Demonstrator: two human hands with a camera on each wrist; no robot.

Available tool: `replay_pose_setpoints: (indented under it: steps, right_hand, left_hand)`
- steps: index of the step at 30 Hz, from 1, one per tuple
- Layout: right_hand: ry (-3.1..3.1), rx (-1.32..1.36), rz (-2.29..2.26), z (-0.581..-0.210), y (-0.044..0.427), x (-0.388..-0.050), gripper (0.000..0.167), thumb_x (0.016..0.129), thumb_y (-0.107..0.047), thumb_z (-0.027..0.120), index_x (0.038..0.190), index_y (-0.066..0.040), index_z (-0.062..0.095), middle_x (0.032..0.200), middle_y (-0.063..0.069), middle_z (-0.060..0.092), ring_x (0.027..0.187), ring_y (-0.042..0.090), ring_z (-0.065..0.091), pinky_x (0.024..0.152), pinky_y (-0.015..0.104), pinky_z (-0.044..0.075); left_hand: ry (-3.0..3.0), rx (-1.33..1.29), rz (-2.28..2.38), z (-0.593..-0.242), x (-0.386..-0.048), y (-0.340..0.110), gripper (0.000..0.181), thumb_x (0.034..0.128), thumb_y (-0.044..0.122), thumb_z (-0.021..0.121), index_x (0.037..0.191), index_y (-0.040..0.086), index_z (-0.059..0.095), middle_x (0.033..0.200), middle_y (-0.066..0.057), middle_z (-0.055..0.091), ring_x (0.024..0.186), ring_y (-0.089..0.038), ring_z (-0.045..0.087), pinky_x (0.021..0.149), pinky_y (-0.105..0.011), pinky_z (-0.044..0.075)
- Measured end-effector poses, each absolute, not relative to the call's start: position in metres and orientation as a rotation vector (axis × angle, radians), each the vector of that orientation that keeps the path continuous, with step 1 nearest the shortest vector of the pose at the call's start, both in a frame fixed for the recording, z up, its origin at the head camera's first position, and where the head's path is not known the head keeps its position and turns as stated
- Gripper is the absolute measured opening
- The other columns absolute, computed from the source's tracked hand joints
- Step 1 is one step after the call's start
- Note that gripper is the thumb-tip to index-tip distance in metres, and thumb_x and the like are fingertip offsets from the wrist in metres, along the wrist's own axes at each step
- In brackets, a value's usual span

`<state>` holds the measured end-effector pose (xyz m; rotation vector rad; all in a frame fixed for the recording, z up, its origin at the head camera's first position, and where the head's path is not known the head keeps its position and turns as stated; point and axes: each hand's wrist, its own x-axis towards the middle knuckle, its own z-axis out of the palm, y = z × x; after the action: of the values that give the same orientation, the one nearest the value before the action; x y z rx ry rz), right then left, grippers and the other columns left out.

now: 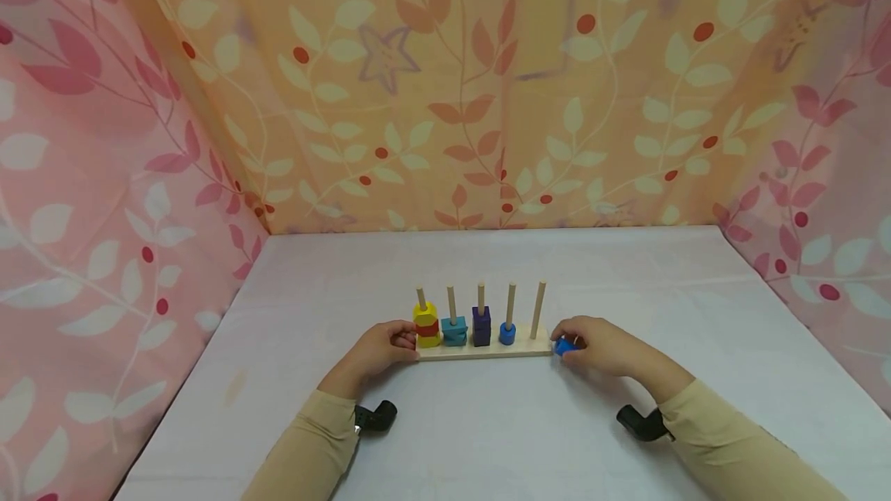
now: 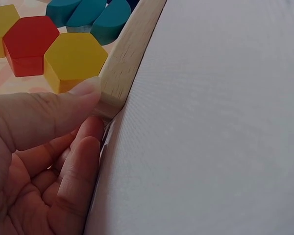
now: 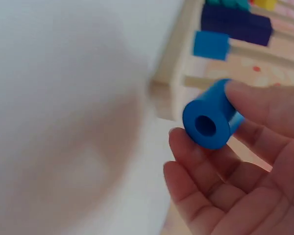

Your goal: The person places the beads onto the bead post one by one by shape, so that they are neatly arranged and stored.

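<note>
A wooden peg stand (image 1: 480, 354) lies across the white table, its upright pegs carrying coloured blocks. My left hand (image 1: 381, 348) pinches the stand's left end, thumb on the wood in the left wrist view. Beside that hand are yellow hexagonal blocks with a red block (image 2: 31, 45) between them. Teal blocks (image 1: 455, 331), dark purple blocks (image 1: 481, 326) and one blue cylinder (image 1: 507, 334) sit on the following pegs; the rightmost peg (image 1: 539, 309) is bare. Just off the right end, my right hand (image 1: 600, 346) holds another blue cylinder (image 3: 206, 117), its hole visible in the right wrist view.
White cloth (image 1: 480, 431) covers the table. Patterned curtains (image 1: 445, 99) stand behind it and along both sides. A black wrist camera (image 1: 377, 417) is strapped to the left wrist and another black camera (image 1: 642, 424) to the right.
</note>
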<state>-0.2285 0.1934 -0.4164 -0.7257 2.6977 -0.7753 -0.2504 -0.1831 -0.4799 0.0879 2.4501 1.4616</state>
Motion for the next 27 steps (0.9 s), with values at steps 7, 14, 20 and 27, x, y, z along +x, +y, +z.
replay_pose_setpoints:
  steps: [7,14,20,27]
  right_hand:
    - [2.846,-0.658,-0.854,-0.388,0.194,-0.246,0.026,0.086,-0.012,0.063,0.11,-0.006,0.058,0.093,0.004,0.059,0.081,0.018,0.052,0.073,0.036,0.047]
    - [2.938,-0.642,-1.098,-0.356,0.186,-0.256,0.032,0.088,-0.012,0.061,0.118,-0.004,0.055,0.108,0.013,0.06,0.094,0.026,0.061,0.08,0.042,0.05]
    - [2.929,-0.633,-1.33,-0.333,0.176,-0.258,0.031,0.086,-0.011,0.063,0.117,-0.007,0.056,0.108,0.011,0.06,0.096,0.025,0.062,0.082,0.039,0.049]
    - [2.742,-0.724,-1.508,-0.329,0.162,-0.258,0.032,0.087,-0.011,0.062,0.117,-0.003,0.055,0.106,0.014,0.06,0.095,0.024,0.062,0.082,0.031,0.049]
  left_hand:
    - [2.447,0.087,1.448,-0.481,-0.248,-0.183,0.043,0.0736,0.012,0.076,0.113,0.007,0.058,0.093,-0.003,0.059,0.083,-0.016,0.054,0.074,-0.025,0.047]
    - [2.465,0.067,1.443,-0.476,-0.248,-0.183,0.044,0.0735,0.013,0.076,0.113,0.007,0.058,0.092,-0.002,0.059,0.083,-0.015,0.053,0.075,-0.026,0.046]
    - [2.461,0.078,1.446,-0.477,-0.248,-0.182,0.045,0.0733,0.013,0.076,0.114,0.006,0.058,0.092,-0.003,0.058,0.083,-0.015,0.053,0.075,-0.026,0.047]
    - [2.451,0.063,1.442,-0.476,-0.248,-0.183,0.045,0.074,0.014,0.076,0.115,0.009,0.058,0.093,-0.003,0.058,0.084,-0.018,0.053,0.076,-0.027,0.047]
